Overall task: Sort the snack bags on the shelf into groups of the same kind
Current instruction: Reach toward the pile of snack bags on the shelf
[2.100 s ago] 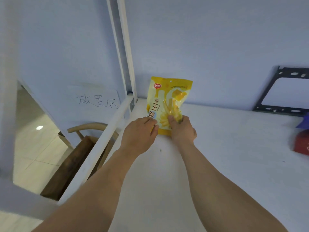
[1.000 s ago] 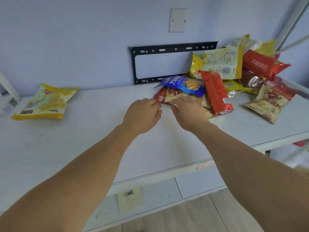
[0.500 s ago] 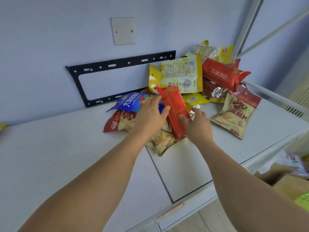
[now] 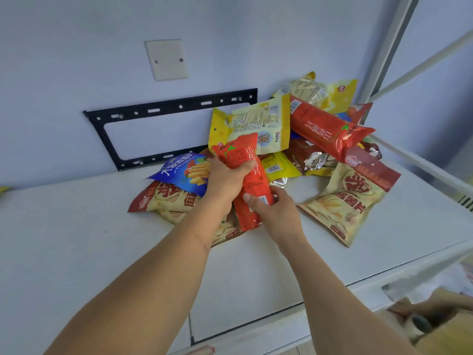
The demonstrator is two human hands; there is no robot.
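**A:** So how far along is the sorting judged to be?

**B:** Barely started, tbh. A slim orange-red bag (image 4: 252, 183) is clamped by both hands right now: the left hand (image 4: 226, 181) is wrapped round its upper half, and its lower half is pinched by the right hand (image 4: 275, 213). It's held just in front of the pile (image 4: 294, 155), partly lifted off it.

**A:** And the pile itself?

**B:** Still a jumble. Using that held bag as the landmark: a blue bag (image 4: 183, 171) is tucked just left of it, on top of a beige-and-red bag (image 4: 163, 198). A yellow bag (image 4: 252, 129) is propped right behind it, a second long red bag (image 4: 325, 129) of what looks like the same kind is lying behind and to the right, and another beige bag (image 4: 350, 198) is spread flat to the right. All of it is on the white shelf (image 4: 89, 239). No finished group can be seen in this view, only a yellow sliver at the far left edge.

**A:** What's changed from half a second ago?

**B:** Back then the red bag was only being touched while it lay on the pile. Now it's properly gripped, bent in the middle and raised. The view has also been swung slightly closer.
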